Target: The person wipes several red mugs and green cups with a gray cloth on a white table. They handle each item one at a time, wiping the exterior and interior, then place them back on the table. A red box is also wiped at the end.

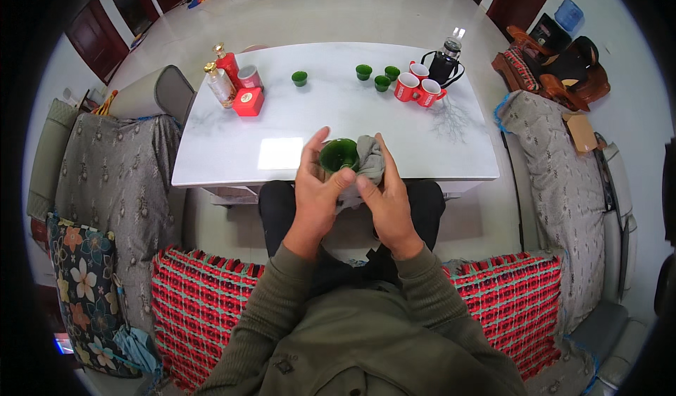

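My left hand (316, 190) holds a small dark green cup (338, 155), its mouth tilted up towards me. Bunched against the cup's right side is a grey cloth (371, 158), gripped by my right hand (390, 200). Both thumbs lie close to the cup's near rim, and part of the cloth hangs below it. The hands are above my lap at the near edge of the white marble-patterned table (338, 116). Farther back on the table stands a lone green cup (299, 78). Several like it, including one green cup (363, 72), stand to the right.
Three red mugs (407, 86) stand at the table's right, beside a black-sleeved flask (445, 63). At the left are a red bottle (227, 67), a pale gold-capped bottle (219, 85), a canister (250, 77) and a red box (248, 102). Covered sofas (549, 200) flank the table.
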Demonstrator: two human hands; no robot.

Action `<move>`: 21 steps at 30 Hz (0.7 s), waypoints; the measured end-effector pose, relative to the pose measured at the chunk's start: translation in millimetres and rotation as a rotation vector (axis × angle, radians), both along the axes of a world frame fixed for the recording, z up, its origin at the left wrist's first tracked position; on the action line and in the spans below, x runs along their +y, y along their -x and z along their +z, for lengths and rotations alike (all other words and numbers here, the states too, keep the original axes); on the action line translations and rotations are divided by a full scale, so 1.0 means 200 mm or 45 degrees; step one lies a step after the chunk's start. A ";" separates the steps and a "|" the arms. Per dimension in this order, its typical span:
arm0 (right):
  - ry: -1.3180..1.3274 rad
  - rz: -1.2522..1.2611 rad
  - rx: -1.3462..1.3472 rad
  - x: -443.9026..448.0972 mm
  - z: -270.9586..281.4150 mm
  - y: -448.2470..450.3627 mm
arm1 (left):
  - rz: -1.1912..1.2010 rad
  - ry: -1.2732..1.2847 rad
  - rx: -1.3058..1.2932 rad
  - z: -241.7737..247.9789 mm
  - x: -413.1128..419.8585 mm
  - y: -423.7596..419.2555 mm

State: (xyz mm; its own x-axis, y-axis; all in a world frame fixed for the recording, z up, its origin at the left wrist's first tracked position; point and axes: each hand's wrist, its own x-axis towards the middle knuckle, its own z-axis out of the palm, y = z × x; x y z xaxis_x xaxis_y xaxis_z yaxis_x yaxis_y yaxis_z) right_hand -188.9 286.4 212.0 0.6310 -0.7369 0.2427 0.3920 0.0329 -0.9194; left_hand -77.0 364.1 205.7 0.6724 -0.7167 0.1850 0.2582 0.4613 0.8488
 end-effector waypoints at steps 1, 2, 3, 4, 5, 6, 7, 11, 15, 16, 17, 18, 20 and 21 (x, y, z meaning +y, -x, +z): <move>0.088 -0.024 -0.003 0.03 0.02 0.01 | -0.028 0.019 0.060 0.01 0.00 -0.01; 0.177 -0.049 -0.006 0.05 0.02 0.01 | -0.056 0.038 0.119 0.02 0.01 -0.02; 0.305 -0.103 0.089 0.05 0.01 0.02 | -0.086 0.056 0.180 0.02 0.02 -0.02; 0.432 -0.156 0.185 0.05 -0.01 0.03 | -0.100 0.085 0.181 0.01 0.03 -0.01; 0.559 -0.210 0.281 0.04 -0.03 0.04 | -0.135 0.104 0.140 0.01 0.03 0.00; 0.550 -0.258 0.236 0.02 -0.04 0.03 | -0.172 0.122 0.099 0.01 0.04 0.01; 0.507 -0.208 0.187 0.01 -0.03 0.04 | -0.209 0.140 0.059 0.01 0.04 0.01; 0.273 -0.014 0.138 -0.07 0.02 0.08 | -0.427 0.271 0.103 0.01 0.06 -0.05; 0.254 -0.007 0.097 -0.12 0.04 0.07 | -0.394 0.262 0.089 -0.01 0.04 -0.07; 0.268 -0.043 0.093 -0.10 0.03 0.06 | -0.359 0.257 0.086 -0.01 0.03 -0.07; 0.282 -0.078 0.088 -0.09 0.03 0.05 | -0.324 0.252 0.083 -0.01 0.03 -0.06; 0.314 -0.141 0.120 -0.07 0.03 0.04 | -0.289 0.220 0.102 -0.01 0.03 -0.05; 0.635 -0.359 0.204 -0.07 -0.02 0.03 | -0.220 0.156 0.139 0.02 0.02 -0.01; 0.793 -0.468 0.242 -0.07 -0.03 0.01 | -0.202 0.163 0.162 0.03 0.02 0.01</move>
State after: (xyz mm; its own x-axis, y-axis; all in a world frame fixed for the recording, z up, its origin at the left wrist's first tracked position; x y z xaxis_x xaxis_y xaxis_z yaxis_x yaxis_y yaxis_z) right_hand -191.9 271.6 205.8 0.4436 -0.6700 0.5953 0.1096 -0.6187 -0.7779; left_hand -79.1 368.5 212.0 0.5766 -0.7915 0.2025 0.4371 0.5082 0.7421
